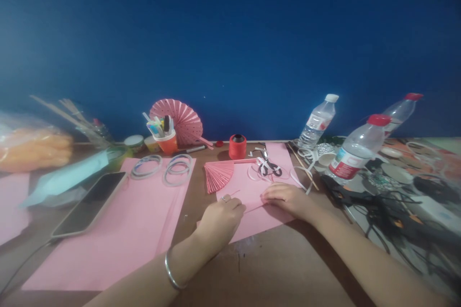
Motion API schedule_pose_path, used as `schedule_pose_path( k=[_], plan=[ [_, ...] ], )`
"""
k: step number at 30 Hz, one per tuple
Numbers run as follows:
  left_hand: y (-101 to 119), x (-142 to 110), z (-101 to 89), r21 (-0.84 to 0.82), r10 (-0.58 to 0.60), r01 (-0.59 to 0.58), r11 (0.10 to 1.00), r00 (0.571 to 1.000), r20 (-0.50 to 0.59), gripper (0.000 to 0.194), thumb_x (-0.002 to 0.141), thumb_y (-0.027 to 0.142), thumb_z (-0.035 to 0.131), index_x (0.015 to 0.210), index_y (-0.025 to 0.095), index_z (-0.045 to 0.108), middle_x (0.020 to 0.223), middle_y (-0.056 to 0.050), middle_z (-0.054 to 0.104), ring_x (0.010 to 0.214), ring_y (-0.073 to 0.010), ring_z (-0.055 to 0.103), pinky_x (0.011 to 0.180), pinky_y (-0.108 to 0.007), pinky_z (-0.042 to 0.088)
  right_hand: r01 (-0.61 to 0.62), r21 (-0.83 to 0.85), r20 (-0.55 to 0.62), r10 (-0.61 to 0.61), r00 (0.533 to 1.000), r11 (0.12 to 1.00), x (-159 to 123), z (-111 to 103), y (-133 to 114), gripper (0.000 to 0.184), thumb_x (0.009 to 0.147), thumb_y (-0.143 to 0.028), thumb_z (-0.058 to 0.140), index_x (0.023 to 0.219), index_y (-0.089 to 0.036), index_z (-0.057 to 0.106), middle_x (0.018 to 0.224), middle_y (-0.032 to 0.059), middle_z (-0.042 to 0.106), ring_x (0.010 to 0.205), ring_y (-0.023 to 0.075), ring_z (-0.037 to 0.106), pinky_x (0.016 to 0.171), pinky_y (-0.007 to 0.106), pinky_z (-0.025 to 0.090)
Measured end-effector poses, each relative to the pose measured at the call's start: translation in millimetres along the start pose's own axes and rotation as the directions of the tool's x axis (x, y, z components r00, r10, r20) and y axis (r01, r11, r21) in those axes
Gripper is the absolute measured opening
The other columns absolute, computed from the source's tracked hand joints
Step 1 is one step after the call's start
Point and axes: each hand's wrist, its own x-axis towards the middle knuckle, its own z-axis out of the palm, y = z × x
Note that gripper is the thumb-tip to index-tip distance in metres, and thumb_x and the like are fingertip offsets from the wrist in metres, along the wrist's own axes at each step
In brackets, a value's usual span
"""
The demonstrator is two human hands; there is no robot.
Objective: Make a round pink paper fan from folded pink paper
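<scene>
My left hand (221, 220), with a ring and a bangle, is closed with its fingertips down on a pink paper strip (254, 207). My right hand (290, 200) pinches the strip's other end, its fingers bent together. Under both hands lies a pink paper sheet (248, 235). Just beyond my left hand a small pleated pink fan (219, 176) rests partly on this sheet. Black-handled scissors (270, 169) lie among loops of white ribbon (254, 172) beyond my right hand. A red spool of thread (237, 147) stands behind them.
On the left are another pink sheet (144, 230), a phone (91, 204) and tape rolls (146, 167). A pen cup (167, 144) stands before an open pink fan (183, 120). Plastic bottles (355, 153) and tangled black cables (382, 211) crowd the right.
</scene>
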Motion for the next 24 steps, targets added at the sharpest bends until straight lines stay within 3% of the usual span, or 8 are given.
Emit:
schedule_pose_path(
  k=[8, 13, 18, 24],
  plan=[
    [-1.3, 0.1, -0.5, -0.038, -0.040, 0.041, 0.998, 0.999, 0.012, 0.020, 0.086, 0.017, 0.039, 0.088, 0.021, 0.058, 0.084, -0.003, 0.059, 0.083, -0.0170, 0.051, 0.065, -0.025, 0.043, -0.032, 0.024, -0.005, 0.032, 0.999, 0.999, -2.1, -1.0, 0.1, 0.025, 0.087, -0.035, 0.045, 0.092, -0.023, 0.067, 0.097, 0.0005, 0.067, 0.092, 0.0131, 0.058, 0.086, 0.028, 0.043],
    [-1.0, -0.4, -2.6, -0.038, -0.044, 0.045, 0.998, 0.999, 0.028, 0.022, 0.084, 0.013, 0.041, 0.097, 0.022, 0.057, 0.088, -0.003, 0.060, 0.086, -0.0182, 0.052, 0.066, -0.026, 0.044, -0.019, -0.039, 0.010, 0.020, 1.000, 0.999, 0.3, -0.5, -5.4, 0.027, 0.088, -0.037, 0.044, 0.094, -0.021, 0.065, 0.095, 0.0030, 0.066, 0.090, 0.0152, 0.057, 0.084, 0.030, 0.043],
    [0.5, -0.5, -0.1, 0.014, -0.031, 0.031, 0.999, 1.000, 0.006, 0.021, 0.083, 0.012, 0.042, 0.096, 0.019, 0.056, 0.087, -0.006, 0.060, 0.085, -0.0197, 0.053, 0.063, -0.027, 0.044, 0.036, -0.154, -0.007, -0.037, 0.999, 0.987, 3.3, 6.2, -7.2, 0.030, 0.090, -0.034, 0.039, 0.091, -0.020, 0.065, 0.088, 0.0055, 0.065, 0.085, 0.0165, 0.057, 0.079, 0.032, 0.043],
    [1.8, -0.6, 5.0, 0.083, 0.020, -0.016, 0.996, 0.999, -0.036, 0.021, 0.084, 0.011, 0.037, 0.092, 0.017, 0.055, 0.083, -0.007, 0.057, 0.082, -0.0195, 0.052, 0.062, -0.027, 0.044, 0.051, -0.172, -0.013, -0.055, 0.998, 0.984, 4.4, 8.0, -5.4, 0.028, 0.089, -0.033, 0.042, 0.087, -0.020, 0.066, 0.086, 0.0052, 0.065, 0.083, 0.0158, 0.056, 0.075, 0.030, 0.044]
  ],
)
